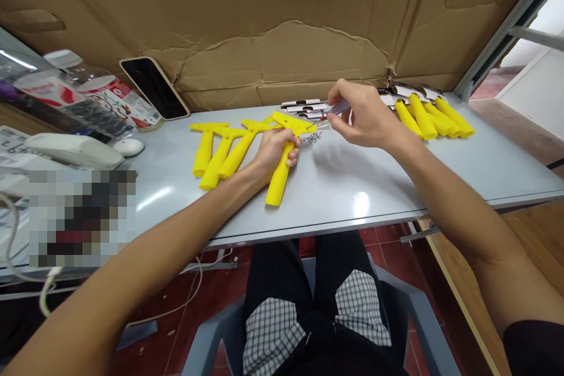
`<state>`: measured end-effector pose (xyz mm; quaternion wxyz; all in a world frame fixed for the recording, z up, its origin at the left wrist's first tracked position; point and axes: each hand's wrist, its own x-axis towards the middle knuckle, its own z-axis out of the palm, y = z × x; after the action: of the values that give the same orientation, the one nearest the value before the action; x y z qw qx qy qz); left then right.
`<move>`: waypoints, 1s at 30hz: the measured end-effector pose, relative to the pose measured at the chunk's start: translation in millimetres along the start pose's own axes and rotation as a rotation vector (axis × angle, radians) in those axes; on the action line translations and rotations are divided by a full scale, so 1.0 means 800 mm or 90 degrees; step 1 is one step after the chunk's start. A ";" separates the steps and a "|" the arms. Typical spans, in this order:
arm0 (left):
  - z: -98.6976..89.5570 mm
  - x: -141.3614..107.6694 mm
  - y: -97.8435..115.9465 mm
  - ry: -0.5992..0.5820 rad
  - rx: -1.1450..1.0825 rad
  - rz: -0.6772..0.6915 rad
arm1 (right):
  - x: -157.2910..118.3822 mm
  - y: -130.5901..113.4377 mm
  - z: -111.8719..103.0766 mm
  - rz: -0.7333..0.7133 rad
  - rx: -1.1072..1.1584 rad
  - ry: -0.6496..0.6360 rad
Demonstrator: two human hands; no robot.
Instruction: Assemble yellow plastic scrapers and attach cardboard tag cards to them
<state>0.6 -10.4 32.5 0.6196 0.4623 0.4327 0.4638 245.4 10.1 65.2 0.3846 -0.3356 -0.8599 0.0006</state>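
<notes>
My left hand (pixel 278 151) is wrapped round the neck of a yellow T-shaped handle (pixel 277 183), its wide head pointing up and right. Held in the pinched fingers of my right hand (pixel 355 114) is a screwdriver (pixel 339 107) with a clear handle, its thin shaft reaching left to the end of the yellow head. Small silver screws (pixel 314 137) lie in a loose pile just below that end. Several more yellow handles (pixel 217 161) lie side by side to the left of my left hand.
Yellow tubes (pixel 422 120) with black-and-white packs lie at the right. More packs (pixel 304 107) rest along the cardboard wall (pixel 282 64). Bottles (pixel 118 97), a phone (pixel 155 88) and a white mouse-like object (pixel 128 147) stand or lie at the left. The grey table's front edge (pixel 317 229) runs above my lap.
</notes>
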 end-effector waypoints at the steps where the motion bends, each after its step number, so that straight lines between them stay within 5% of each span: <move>1: 0.000 0.000 0.000 0.003 -0.003 0.001 | 0.000 0.000 -0.001 0.004 0.004 -0.009; 30: 0.002 -0.002 0.003 0.012 -0.005 -0.021 | 0.000 -0.007 -0.004 0.090 0.002 -0.002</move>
<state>1.1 -11.8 35.6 0.6250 0.4480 0.4443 0.4596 244.7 5.1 69.0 0.3829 -0.3949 -0.8346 0.0295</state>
